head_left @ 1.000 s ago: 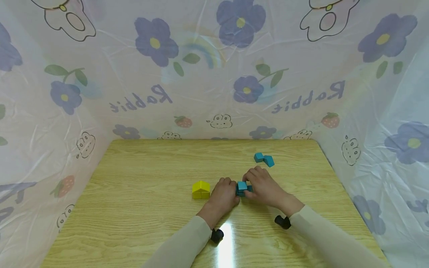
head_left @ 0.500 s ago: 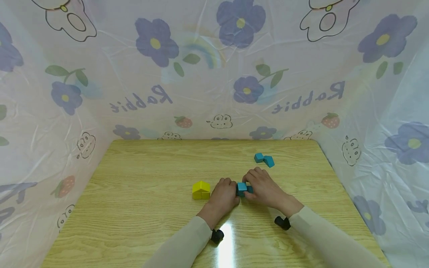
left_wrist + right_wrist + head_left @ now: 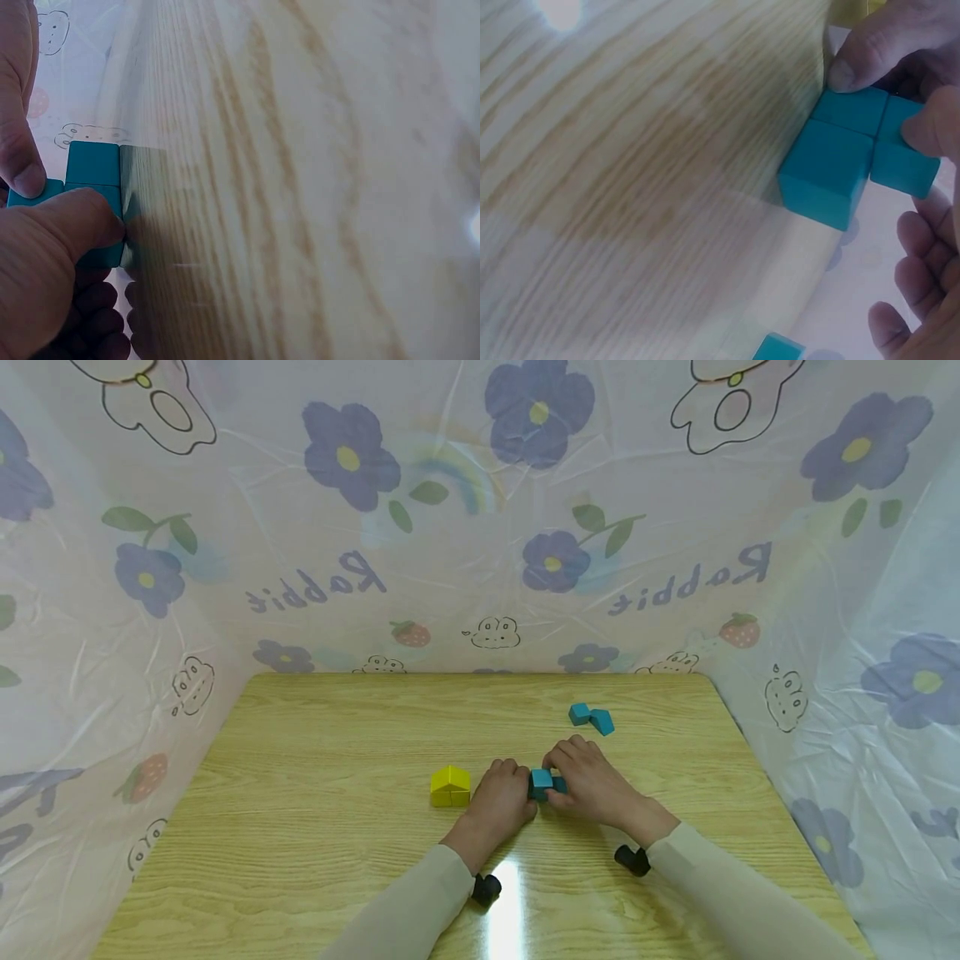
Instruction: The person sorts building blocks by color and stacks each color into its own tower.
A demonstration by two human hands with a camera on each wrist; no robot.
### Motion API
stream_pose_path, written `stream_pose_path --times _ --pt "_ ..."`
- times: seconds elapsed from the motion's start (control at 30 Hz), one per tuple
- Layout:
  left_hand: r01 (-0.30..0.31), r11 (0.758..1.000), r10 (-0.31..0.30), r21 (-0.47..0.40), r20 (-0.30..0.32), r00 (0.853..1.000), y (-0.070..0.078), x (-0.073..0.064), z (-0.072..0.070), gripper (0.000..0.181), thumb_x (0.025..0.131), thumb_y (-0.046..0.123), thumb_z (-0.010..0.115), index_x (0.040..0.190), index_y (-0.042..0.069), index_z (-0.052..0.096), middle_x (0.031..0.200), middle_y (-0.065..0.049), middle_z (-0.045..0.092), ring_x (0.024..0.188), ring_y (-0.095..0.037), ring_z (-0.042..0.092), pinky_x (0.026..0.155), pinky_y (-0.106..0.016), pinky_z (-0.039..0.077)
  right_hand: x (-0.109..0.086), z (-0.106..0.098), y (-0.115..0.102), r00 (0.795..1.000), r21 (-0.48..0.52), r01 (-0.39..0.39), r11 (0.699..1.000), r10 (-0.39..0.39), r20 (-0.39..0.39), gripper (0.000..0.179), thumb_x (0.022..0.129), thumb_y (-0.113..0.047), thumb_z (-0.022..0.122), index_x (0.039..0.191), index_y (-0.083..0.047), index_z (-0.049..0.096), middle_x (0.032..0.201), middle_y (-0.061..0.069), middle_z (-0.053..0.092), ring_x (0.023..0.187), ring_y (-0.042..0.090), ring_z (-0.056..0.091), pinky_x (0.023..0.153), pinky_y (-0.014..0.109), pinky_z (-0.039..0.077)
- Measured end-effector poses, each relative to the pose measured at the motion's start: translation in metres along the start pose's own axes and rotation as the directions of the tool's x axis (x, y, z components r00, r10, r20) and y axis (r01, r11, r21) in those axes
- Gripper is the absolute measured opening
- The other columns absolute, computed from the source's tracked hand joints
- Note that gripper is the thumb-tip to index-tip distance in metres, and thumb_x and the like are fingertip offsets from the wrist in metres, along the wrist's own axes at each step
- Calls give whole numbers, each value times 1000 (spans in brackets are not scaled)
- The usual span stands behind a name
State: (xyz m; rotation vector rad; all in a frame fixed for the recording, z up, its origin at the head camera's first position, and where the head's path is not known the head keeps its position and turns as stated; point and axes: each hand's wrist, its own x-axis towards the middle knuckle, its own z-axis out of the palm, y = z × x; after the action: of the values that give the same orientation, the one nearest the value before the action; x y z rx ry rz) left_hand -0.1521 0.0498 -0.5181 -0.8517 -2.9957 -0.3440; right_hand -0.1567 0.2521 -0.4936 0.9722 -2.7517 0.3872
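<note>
Blue blocks stand together on the table, two side by side and an upper blue cube [image 3: 541, 778] above them. My right hand [image 3: 592, 779] pinches this upper cube [image 3: 904, 171] between thumb and fingers. At the stack's left side, my left hand [image 3: 498, 797] grips the lower left block [image 3: 850, 112], its thumb across the near face. The lower right block [image 3: 825, 169] sits flush beside that one, partly behind my right thumb in the head view. Fingers hide much of the stack there.
Left of my left hand stands a small yellow block house [image 3: 450, 787] with a pointed top. Farther back on the right lie a blue cube [image 3: 579, 713] and a slanted blue block [image 3: 602, 721]. A patterned cloth [image 3: 465, 543] encloses the wooden table [image 3: 315, 860].
</note>
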Motion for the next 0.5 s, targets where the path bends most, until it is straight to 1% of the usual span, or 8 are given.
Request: stream_pose_path --times 0.2,0.4,0.5 --pt "-1 1000 1 1 3 1000 0 0 -1 36 95 31 78 117 4 70 102 -5 62 91 -19 51 90 -29 50 0 0 0 999 0 -20 1000 20 28 26 89 -25 80 108 -14 66 108 1 63 96 21 47 88 42 41" --pt "1 1000 -1 -4 -1 1000 -1 0 0 36 95 31 78 117 4 70 103 -5 63 91 -18 52 90 -28 51 0 0 0 1000 1 -20 1000 20 23 28 89 -26 80 109 -13 66 108 1 63 97 21 48 91 45 44" --pt "-2 1000 2 -8 -4 1000 -1 -1 0 36 95 32 78 116 4 70 103 -5 63 91 -19 52 90 -29 51 -1 -2 1 1000 14 -17 1000 16 14 33 89 -29 82 112 -11 67 109 3 64 98 22 50 94 47 46"
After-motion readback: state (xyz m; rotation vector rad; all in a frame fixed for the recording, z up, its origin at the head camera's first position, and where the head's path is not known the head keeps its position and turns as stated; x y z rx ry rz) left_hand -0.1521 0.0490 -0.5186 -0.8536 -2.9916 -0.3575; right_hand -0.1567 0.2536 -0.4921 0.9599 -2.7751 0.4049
